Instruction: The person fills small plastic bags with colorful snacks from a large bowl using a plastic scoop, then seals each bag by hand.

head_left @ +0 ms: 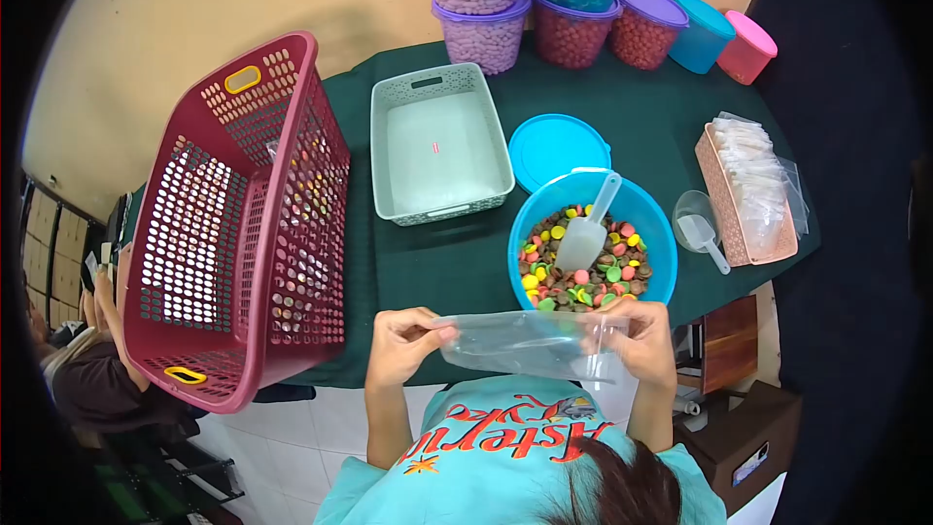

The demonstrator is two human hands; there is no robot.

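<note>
A clear plastic bag (525, 342) is stretched flat between my two hands, in front of my chest at the table's near edge. My left hand (406, 342) pinches one end of it, and my right hand (637, 342) grips the other end. Just beyond the bag stands a blue tub (661, 233) of brown, pink, yellow and green button-shaped pieces (607, 267). A translucent white scoop (583, 238) rests on those pieces, its handle leaning on the far rim. The tub's blue lid (559, 151) lies behind it.
A tall maroon basket (292, 194) stands left, beside a pale green tray (442, 160). On the right are a pink basket (729, 204) of clear bags (753, 170) and a second scoop (702, 231). Lidded containers (564, 39) line the back. Another person (102, 374) is at far left.
</note>
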